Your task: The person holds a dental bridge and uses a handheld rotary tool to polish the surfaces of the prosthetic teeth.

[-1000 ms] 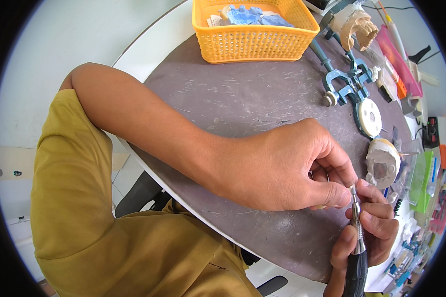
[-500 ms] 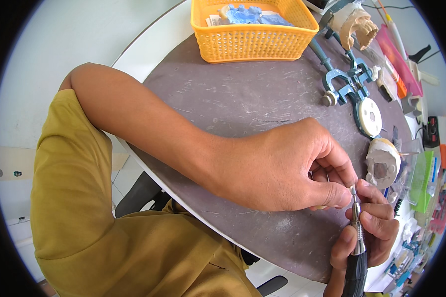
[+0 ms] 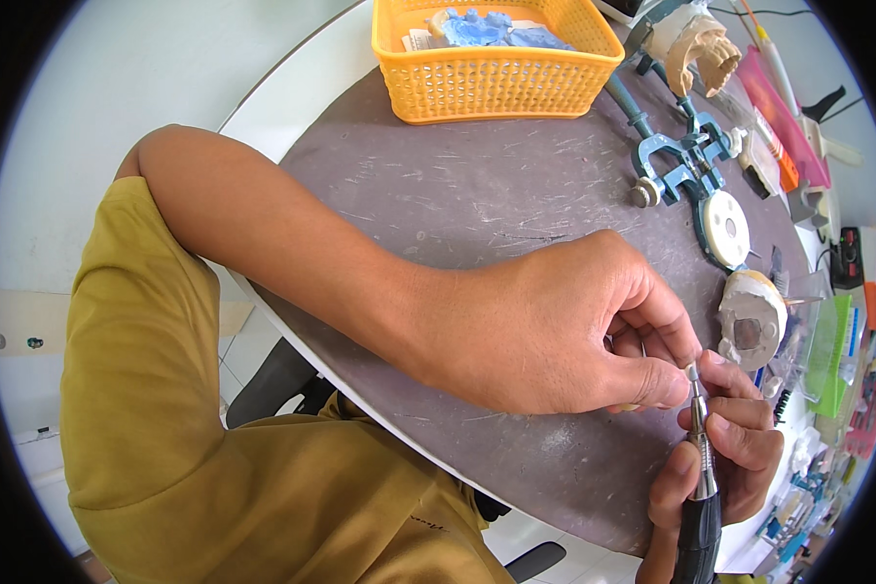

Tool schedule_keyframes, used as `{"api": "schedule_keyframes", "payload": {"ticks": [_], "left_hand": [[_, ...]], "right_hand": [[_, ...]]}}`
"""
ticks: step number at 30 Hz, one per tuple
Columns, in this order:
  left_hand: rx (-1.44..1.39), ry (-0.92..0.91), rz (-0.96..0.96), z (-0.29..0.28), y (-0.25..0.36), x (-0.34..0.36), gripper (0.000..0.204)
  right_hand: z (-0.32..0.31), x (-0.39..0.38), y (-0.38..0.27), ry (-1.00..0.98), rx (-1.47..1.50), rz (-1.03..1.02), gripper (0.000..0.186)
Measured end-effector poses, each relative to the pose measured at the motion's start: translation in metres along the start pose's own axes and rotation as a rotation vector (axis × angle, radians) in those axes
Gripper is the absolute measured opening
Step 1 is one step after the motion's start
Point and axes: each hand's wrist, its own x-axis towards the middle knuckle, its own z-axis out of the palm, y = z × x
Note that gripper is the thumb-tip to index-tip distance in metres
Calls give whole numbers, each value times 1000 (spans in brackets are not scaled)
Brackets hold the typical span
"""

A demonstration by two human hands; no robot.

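My left hand [image 3: 574, 331] reaches across from the left, its thumb and forefinger pinched on a small pale piece [image 3: 692, 371] at the tip of the handpiece. My right hand [image 3: 730, 453] is wrapped round a rotary handpiece [image 3: 701, 526] with a black body and silver nose, which points upward; its fingertips touch beside my left ones. Just beyond them lies a grey-white plaster cast [image 3: 752, 326] with a square plate in it. Part of the small piece is hidden by my fingers.
A yellow basket [image 3: 487, 88] holding blue moulded pieces sits at the far edge of the grey mat [image 3: 409, 165]. A blue-green metal articulator [image 3: 686, 161] and a beige jaw cast [image 3: 701, 54] stand at the right, among pink and green trays and clutter. The curved table edge runs below my forearm.
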Motion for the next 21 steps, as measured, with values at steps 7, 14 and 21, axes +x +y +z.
{"api": "schedule_keyframes", "payload": {"ticks": [7, 14, 21], "left_hand": [[33, -5, 12, -1, 0, -1, 24], [22, -2, 29, -1, -2, 1, 23], [43, 2, 34, -1, -2, -1, 23]], "right_hand": [[-1, 0, -1, -1, 21, 38, 32], [0, 0, 1, -1, 20, 5, 32], [-1, 0, -1, -8, 18, 12, 31]]}}
